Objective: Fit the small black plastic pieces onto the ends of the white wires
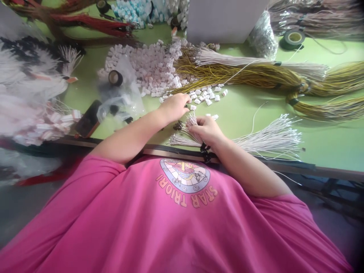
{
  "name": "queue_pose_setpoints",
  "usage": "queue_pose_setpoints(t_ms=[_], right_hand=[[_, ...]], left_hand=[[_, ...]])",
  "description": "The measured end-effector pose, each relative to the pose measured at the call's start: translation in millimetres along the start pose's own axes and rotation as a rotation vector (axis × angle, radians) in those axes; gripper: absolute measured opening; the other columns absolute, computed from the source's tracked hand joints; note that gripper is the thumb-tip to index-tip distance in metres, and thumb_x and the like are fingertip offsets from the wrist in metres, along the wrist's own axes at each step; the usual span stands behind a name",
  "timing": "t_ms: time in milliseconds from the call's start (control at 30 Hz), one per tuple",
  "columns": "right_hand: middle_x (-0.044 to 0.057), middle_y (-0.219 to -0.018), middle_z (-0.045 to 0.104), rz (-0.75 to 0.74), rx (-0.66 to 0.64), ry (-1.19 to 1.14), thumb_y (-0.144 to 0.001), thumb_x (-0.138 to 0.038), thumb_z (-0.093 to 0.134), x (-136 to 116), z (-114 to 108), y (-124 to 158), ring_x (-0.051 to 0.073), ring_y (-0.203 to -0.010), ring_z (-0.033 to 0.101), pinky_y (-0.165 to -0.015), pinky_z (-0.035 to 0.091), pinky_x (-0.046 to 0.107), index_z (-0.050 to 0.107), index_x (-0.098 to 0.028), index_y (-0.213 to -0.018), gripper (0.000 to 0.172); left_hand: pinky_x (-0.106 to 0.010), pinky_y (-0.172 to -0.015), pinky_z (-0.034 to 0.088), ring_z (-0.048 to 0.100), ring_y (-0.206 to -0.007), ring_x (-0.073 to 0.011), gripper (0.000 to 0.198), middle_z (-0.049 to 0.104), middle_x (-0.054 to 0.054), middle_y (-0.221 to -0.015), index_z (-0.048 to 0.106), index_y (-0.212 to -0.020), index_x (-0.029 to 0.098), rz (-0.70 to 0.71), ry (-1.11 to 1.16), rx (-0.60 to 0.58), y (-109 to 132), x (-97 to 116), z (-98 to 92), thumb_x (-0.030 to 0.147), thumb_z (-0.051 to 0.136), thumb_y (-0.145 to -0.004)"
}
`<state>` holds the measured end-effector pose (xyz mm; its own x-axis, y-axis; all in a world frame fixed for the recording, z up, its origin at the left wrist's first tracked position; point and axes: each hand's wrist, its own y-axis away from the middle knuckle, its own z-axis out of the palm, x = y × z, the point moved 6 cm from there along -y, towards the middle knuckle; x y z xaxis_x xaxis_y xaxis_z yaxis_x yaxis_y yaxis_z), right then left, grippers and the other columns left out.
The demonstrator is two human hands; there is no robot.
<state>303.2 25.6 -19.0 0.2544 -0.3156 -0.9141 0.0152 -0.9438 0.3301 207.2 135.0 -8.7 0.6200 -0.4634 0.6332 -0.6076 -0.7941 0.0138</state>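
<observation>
My left hand (175, 107) is over the green table, its fingers bent close together at small white connectors (193, 107); whatever lies between the fingertips is too small to make out. Just to its right, my right hand (209, 131) is closed around a bunch of thin white wires (191, 120), with their ends pointing up and away from me. Black tape (204, 148) wraps the wires near the table edge below this hand. More white wires (270, 140) fan out to the right, behind my right forearm. Small dark pieces (178, 125) lie between the hands.
A large heap of white connectors (153, 66) lies beyond my hands. Yellow-green wire bundles (256, 75) stretch to the right. A black tape roll (115, 78), plastic bag (129, 91) and dark phone-like object (88, 118) are left. A green tape roll (294, 38) sits at back right.
</observation>
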Motion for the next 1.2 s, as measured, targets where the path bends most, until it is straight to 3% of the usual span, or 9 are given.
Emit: queue_pose_setpoints(t_ms=[100, 167, 367, 467, 567, 700, 833, 967, 1200], right_hand=[[-0.004, -0.055, 0.043, -0.034, -0.003, 0.03, -0.063, -0.023, 0.054, -2, 0, 0, 0.009, -0.054, 0.038, -0.054, 0.032, 0.025, 0.055, -0.015, -0.063, 0.008], [-0.004, -0.054, 0.041, -0.044, -0.001, 0.041, -0.064, -0.023, 0.053, -2, 1, 0, 0.008, -0.054, 0.038, -0.054, 0.032, 0.025, 0.052, -0.015, -0.061, 0.008], [-0.004, -0.054, 0.037, -0.038, -0.039, 0.045, -0.065, -0.025, 0.052, -5, 5, 2, 0.008, -0.054, 0.036, -0.051, 0.029, 0.024, 0.048, -0.016, -0.059, 0.012], [-0.004, -0.052, 0.037, -0.022, -0.044, 0.064, -0.065, -0.025, 0.052, -7, 5, 4, 0.008, -0.052, 0.035, -0.05, 0.029, 0.024, 0.047, -0.016, -0.058, 0.013], [-0.004, -0.051, 0.036, -0.026, -0.037, 0.072, -0.066, -0.025, 0.053, -8, 6, 4, 0.008, -0.05, 0.035, -0.048, 0.027, 0.024, 0.045, -0.016, -0.057, 0.014], [-0.004, -0.053, 0.038, -0.054, -0.046, 0.088, -0.07, -0.03, 0.054, -9, 7, 5, 0.007, -0.051, 0.035, -0.049, 0.029, 0.024, 0.049, -0.016, -0.059, 0.018], [-0.003, -0.055, 0.039, -0.091, -0.067, 0.104, -0.073, -0.035, 0.054, -11, 8, 4, 0.008, -0.053, 0.036, -0.052, 0.03, 0.025, 0.049, -0.015, -0.06, 0.024], [-0.003, -0.055, 0.039, -0.127, -0.084, 0.14, -0.075, -0.036, 0.053, -10, 9, 2, 0.007, -0.053, 0.036, -0.052, 0.03, 0.025, 0.048, -0.016, -0.06, 0.026], [-0.004, -0.054, 0.035, -0.131, -0.089, 0.161, -0.076, -0.034, 0.051, -9, 10, 2, 0.006, -0.051, 0.034, -0.049, 0.027, 0.024, 0.041, -0.017, -0.057, 0.027]], left_hand=[[-0.032, -0.078, 0.035, 0.05, -0.077, -0.0194, 0.009, 0.053, -0.005, -0.077, 0.062, -0.072, 0.016, 0.015, 0.006, -0.037, -9, -7, 16.5, 0.01, 0.06, -0.067], [-0.032, -0.079, 0.035, 0.05, -0.078, -0.0196, 0.008, 0.052, -0.005, -0.077, 0.06, -0.069, 0.016, 0.013, 0.039, -0.041, -6, -9, 15.6, 0.009, 0.058, -0.068], [-0.03, -0.083, 0.038, 0.052, -0.084, -0.0175, 0.012, 0.057, -0.005, -0.084, 0.062, -0.081, 0.015, 0.021, 0.188, -0.018, 45, 8, -23.6, 0.021, 0.052, -0.08], [-0.026, -0.065, 0.041, 0.05, -0.063, -0.0113, 0.02, 0.06, -0.003, -0.075, 0.062, -0.091, 0.016, -0.146, 0.457, -0.099, 77, 5, -20.7, 0.029, 0.048, -0.085], [-0.023, -0.054, 0.038, 0.048, -0.053, -0.0081, 0.02, 0.061, -0.002, -0.07, 0.062, -0.093, 0.016, -0.284, 0.659, -0.064, 93, -3, -6.4, 0.031, 0.053, -0.082], [-0.023, -0.052, 0.038, 0.046, -0.05, -0.007, 0.022, 0.061, -0.001, -0.064, 0.064, -0.081, 0.015, -0.346, 0.781, -0.015, 93, -10, 8.5, 0.036, 0.059, -0.079], [-0.025, -0.06, 0.043, 0.052, -0.058, -0.0083, 0.022, 0.064, -0.001, -0.071, 0.065, -0.085, 0.015, -0.331, 0.894, -0.025, 89, -13, 11.3, 0.033, 0.068, -0.072], [-0.028, -0.073, 0.047, 0.058, -0.071, -0.0109, 0.022, 0.064, -0.002, -0.079, 0.064, -0.083, 0.014, -0.309, 0.911, -0.009, 89, -14, 11.2, 0.023, 0.073, -0.064], [-0.03, -0.073, 0.048, 0.058, -0.069, -0.0118, 0.022, 0.064, -0.002, -0.076, 0.065, -0.082, 0.014, -0.307, 0.882, 0.008, 90, -14, 14.7, 0.024, 0.073, -0.064]])
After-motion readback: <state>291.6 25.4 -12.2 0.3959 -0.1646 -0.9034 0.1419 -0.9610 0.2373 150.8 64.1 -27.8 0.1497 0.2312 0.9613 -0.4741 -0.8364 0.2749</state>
